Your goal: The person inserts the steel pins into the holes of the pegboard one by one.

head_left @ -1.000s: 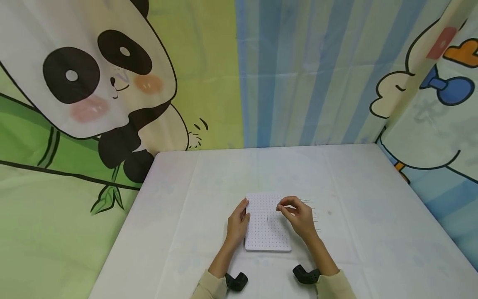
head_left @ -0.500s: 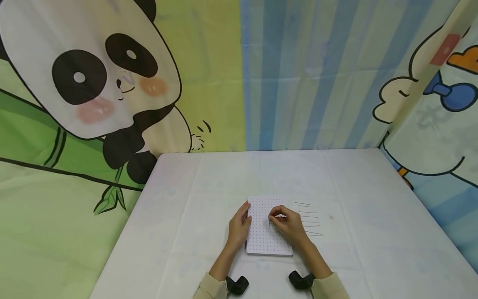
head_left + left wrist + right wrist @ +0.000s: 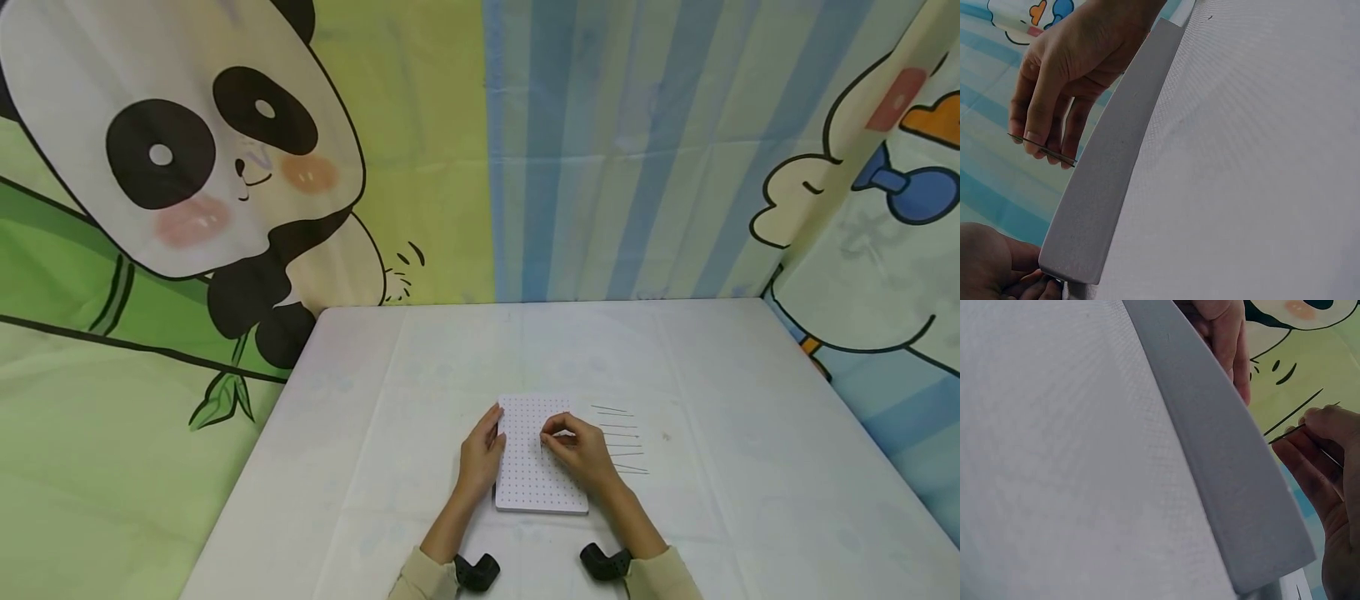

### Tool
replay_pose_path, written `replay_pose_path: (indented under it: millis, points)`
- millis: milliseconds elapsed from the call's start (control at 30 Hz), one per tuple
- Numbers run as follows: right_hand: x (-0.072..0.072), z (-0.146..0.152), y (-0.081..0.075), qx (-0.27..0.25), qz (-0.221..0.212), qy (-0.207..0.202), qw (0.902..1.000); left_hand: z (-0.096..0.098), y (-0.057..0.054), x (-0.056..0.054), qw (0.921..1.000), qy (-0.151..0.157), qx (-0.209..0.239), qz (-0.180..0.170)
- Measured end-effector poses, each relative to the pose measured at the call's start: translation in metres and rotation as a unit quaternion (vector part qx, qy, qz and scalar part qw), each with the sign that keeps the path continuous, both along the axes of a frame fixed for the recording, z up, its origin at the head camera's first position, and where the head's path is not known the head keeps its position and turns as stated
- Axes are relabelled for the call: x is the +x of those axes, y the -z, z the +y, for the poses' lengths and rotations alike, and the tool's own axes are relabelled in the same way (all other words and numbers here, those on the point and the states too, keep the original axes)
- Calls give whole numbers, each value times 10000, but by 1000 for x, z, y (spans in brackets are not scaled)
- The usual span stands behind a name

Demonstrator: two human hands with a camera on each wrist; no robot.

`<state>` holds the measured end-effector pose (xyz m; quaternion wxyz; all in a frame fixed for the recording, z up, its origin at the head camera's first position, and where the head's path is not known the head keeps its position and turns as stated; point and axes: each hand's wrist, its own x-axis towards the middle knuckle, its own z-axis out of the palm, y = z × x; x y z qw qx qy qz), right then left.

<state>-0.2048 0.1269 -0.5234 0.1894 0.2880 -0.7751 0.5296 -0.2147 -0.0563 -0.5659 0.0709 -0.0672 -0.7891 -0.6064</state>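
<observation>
A white board with rows of small holes (image 3: 521, 492) lies on the table. My left hand (image 3: 478, 454) grips its left edge, thumb toward the near side and fingers toward the far side. Over the middle of the board my right hand (image 3: 577, 450) pinches a thin dark stick (image 3: 1286, 434) between thumb and fingertips, its lower end right at the board. Close beside it, a second thin stick (image 3: 1300, 408) stands up from the board in the right wrist view. In the left wrist view, the right hand's fingertips are just above the board's surface.
Several thin sticks (image 3: 621, 435) lie in a loose column on the white table (image 3: 720, 500), just right of the board. Black wrist devices (image 3: 477, 572) sit at both cuffs. A printed panda curtain (image 3: 285, 192) hangs behind the table.
Over the last second my right hand has moved left and nearer, to beside the standing stick. The left hand keeps its grip on the board. The head view has shifted slightly.
</observation>
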Motion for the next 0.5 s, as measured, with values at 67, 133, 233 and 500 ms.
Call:
replay_pose_path:
  millis: [67,133,233,500]
  points:
    - [0,0,1,8,-3,-9,10000,0,0,0,10000,-5,4,16]
    - [0,0,1,8,-26,-27,10000,0,0,0,10000,-6,3,39]
    - [0,0,2,19,-49,-60,10000,0,0,1,10000,2,6,71]
    - [-13,4,27,127,152,-33,9998,-1,-2,1,9999,20,-16,120]
